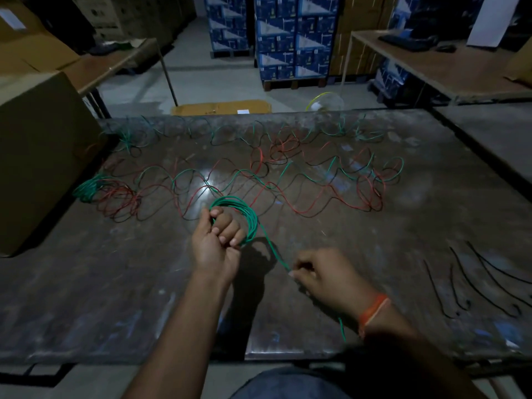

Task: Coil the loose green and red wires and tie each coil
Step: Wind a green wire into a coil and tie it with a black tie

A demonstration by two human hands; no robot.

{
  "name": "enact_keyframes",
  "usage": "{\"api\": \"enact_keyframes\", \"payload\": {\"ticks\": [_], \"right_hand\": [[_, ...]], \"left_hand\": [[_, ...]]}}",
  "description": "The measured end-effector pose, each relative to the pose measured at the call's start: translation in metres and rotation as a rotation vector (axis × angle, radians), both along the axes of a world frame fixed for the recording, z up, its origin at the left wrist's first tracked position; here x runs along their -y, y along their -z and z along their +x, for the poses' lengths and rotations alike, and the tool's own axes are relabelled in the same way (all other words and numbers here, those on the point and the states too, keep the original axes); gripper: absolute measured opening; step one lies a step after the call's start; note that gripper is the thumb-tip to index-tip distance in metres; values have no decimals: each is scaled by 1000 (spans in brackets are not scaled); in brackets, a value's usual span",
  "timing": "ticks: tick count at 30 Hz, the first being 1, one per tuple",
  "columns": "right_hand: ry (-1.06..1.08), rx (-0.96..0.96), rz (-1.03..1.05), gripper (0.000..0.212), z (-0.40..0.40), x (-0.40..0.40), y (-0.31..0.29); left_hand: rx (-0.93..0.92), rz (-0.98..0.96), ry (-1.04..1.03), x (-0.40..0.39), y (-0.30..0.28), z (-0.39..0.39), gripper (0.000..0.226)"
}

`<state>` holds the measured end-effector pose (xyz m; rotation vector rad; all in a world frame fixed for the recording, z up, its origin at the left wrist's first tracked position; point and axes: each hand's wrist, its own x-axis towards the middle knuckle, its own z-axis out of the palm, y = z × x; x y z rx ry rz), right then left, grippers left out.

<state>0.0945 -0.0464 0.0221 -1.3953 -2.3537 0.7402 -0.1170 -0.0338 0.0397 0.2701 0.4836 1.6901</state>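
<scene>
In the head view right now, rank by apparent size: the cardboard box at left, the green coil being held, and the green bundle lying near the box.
1. Cardboard box, by far the largest.
2. Held green coil.
3. Green bundle, only slightly smaller; it lies farther from the camera, so this order is unsure.

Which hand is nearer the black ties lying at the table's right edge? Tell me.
Right. The right hand, pinching the green wire's tail, lies just left of the short black ties. The left hand, gripping the green wire coil, is further left.
</scene>
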Motion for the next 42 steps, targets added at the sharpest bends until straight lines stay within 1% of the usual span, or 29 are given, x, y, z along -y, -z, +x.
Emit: {"api": "enact_keyframes", "payload": {"ticks": [1,4,5,7,8,10,11,13,16,17,19,22,24,26,29,32,34,37,38,40,42], "right_hand": [[-56,55,7,8,-8,5,-4],[-161,105,30,20,-25,22,-9],[-196,131,30,21,-26,27,-9],[-264,176,47,15,-27,32,-14],[-296,154,67,10,-27,33,-18],[-365,42,122,3,-28,33,-32],[-392,-4,153,4,-30,31,-39],[-396,-75,236,11,-37,24,-49],[-306,-172,325,23,-48,15,-56],[-286,-207,325,24,-50,12,-59],[-245,-278,332,19,-50,7,-63],[-151,-354,362,9,-47,-1,-67],[-87,-402,363,5,-46,-6,-67],[-40,-435,370,4,-46,-12,-66],[18,-485,367,5,-44,-22,-62],[56,-536,321,8,-41,-31,-53],[42,-524,281,14,-41,-34,-43],[38,-503,208,37,-44,-32,-28],[48,-519,200,42,-46,-30,-26],[76,-568,216,46,-49,-28,-25],[105,-571,266,50,-49,-29,-25]], "left_hand": [[-23,8,-12,-1,0,1,32],[-76,33,-83,-5,-2,-4,30],[-102,39,-118,-6,-2,-8,29],[-203,27,-184,-5,0,-16,30],[-297,5,-214,-4,1,-17,31],[-532,-34,-267,2,5,-16,32],[-633,-39,-280,5,7,-13,32],[-779,-24,-248,11,11,-7,32],[-917,12,-156,21,11,1,34],[-940,8,-140,23,11,2,34],[-972,18,-114,25,10,2,35],[-951,125,9,26,10,-2,32],[-908,125,81,26,9,-1,28],[-921,125,113,27,7,1,32],[-1004,152,103,29,7,4,40],[-980,173,169,28,6,5,34],[-890,170,214,28,4,8,32],[-711,141,242,28,0,17,30],[-659,133,252,28,-1,20,30],[-551,144,300,28,-4,26,30],[-437,178,384,27,-6,29,30]]}}
